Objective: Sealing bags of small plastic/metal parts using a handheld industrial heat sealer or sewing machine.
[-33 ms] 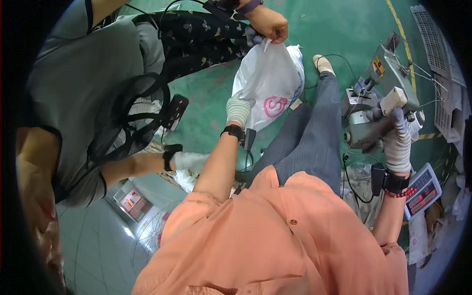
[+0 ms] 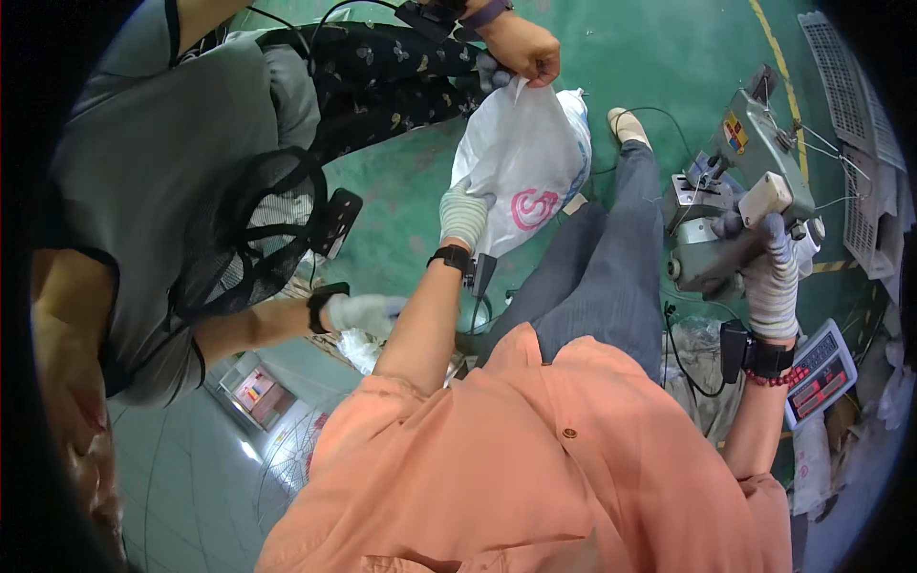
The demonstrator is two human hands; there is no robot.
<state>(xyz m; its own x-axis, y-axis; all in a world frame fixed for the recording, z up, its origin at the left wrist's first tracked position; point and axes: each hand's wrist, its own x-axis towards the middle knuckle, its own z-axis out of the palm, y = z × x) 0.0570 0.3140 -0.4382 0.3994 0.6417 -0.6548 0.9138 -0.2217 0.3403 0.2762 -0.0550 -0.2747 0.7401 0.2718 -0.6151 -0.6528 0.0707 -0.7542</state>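
Note:
My left hand [image 2: 463,218], in a striped knit glove, is closed on the near left edge of a white plastic sack [image 2: 521,158] with a pink mark. Its fingertips are partly hidden by the plastic. My right hand [image 2: 772,282], gloved alike, is wrapped round the handle of a grey hand-held bag sewing machine [image 2: 755,153] at the right. The thumb lies against the machine's pale block, and the other fingers are mostly hidden. Another person's bare hand [image 2: 523,48] pinches the far top of the sack. That person's gloved hand [image 2: 368,313] is beside my left forearm.
A scale with a keypad [image 2: 821,372] is beside my right wrist. White slatted crates [image 2: 841,76] stand at the far right. Black cables [image 2: 669,334] hang by my wrists and the machine. The co-worker's black mesh headgear [image 2: 253,229] is close at my left.
The other person's black mesh headgear and gloved hand have shifted slightly. My own hands, the sack and the sewing machine stay practically where they were.

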